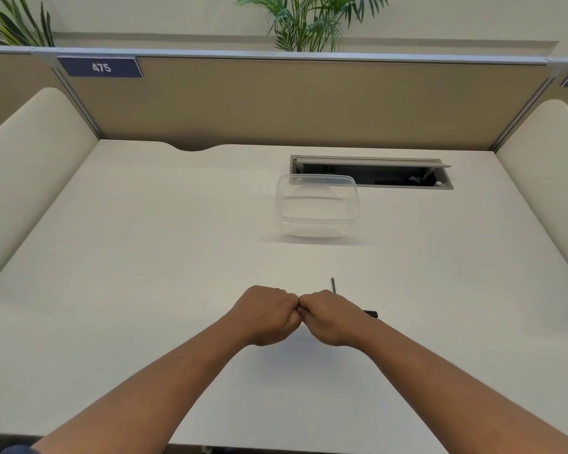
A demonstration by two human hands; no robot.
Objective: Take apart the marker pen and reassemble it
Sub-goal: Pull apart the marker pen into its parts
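My left hand (265, 314) and my right hand (330, 317) are both closed into fists, knuckles touching, just above the near middle of the white desk (145, 257). The marker pen (371, 313) is gripped inside them; only its black end pokes out to the right of my right hand. What my left hand holds of it is hidden by the fingers. A thin dark rod (333, 286), seemingly a part of the pen, lies on the desk just behind my right hand, pointing away from me.
A clear plastic container (317, 206) stands farther back, right of centre. Behind it is an open cable hatch (373, 172) in the desk. Tan partition panels enclose the desk at the back and both sides.
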